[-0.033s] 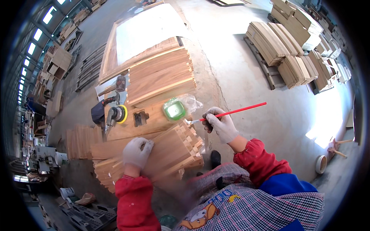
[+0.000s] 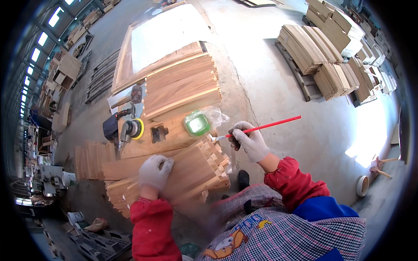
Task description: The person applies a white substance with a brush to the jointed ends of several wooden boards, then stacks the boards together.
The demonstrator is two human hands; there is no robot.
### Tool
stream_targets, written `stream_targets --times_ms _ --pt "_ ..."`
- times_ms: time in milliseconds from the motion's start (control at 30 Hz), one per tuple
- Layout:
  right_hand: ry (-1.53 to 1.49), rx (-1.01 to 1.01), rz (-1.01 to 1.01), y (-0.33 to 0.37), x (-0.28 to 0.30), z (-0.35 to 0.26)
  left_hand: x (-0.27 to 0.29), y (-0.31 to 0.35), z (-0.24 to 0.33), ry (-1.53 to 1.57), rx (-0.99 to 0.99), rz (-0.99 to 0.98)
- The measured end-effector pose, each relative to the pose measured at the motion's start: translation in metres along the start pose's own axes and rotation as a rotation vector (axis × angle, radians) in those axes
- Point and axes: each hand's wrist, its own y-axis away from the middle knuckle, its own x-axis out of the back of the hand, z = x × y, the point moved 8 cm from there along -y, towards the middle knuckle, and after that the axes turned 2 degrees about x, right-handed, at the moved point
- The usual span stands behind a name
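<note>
My right hand [image 2: 250, 141], in a white glove with darkened fingertips, grips a thin brush [image 2: 274, 123] by its red handle. The brush's white tip is at the notched end of the top board in a stack of wooden boards [image 2: 191, 167]. Toward the other end, my left hand [image 2: 155, 172], also gloved, rests on the boards, its fingers curled and thumb and forefinger forming a small ring; nothing shows in them. Just beyond the brush tip is a green-rimmed tub [image 2: 197, 123] with whitish contents, beside crumpled clear plastic [image 2: 216, 116].
A second board stack [image 2: 180, 87] lies farther off on the workbench [image 2: 174, 128]. Left of it are a mallet [image 2: 136, 94] and a sander with a yellow pad [image 2: 132, 129]. Pallets of boards [image 2: 311, 50] stand at the far right; a bucket-like container [image 2: 362, 185] lies nearer on the floor.
</note>
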Motion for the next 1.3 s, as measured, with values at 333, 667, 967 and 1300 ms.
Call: stream_targets --times_ms 333,667,967,1300 --pt "0.143 0.062 0.003 -0.016 -0.017 -0.016 -0.001 -0.001 0.001 -0.014 0.001 -0.03" --pt "0.395 0.051 -0.01 0.003 -0.023 -0.031 0.0 -0.001 0.0 0.005 0.006 -0.017" --pt "0.386 0.123 -0.011 -0.021 -0.028 -0.022 0.001 -0.002 0.005 -0.013 -0.031 -0.011" --pt "0.292 0.073 0.038 0.002 -0.021 -0.02 0.001 -0.002 0.006 -0.012 -0.036 -0.004"
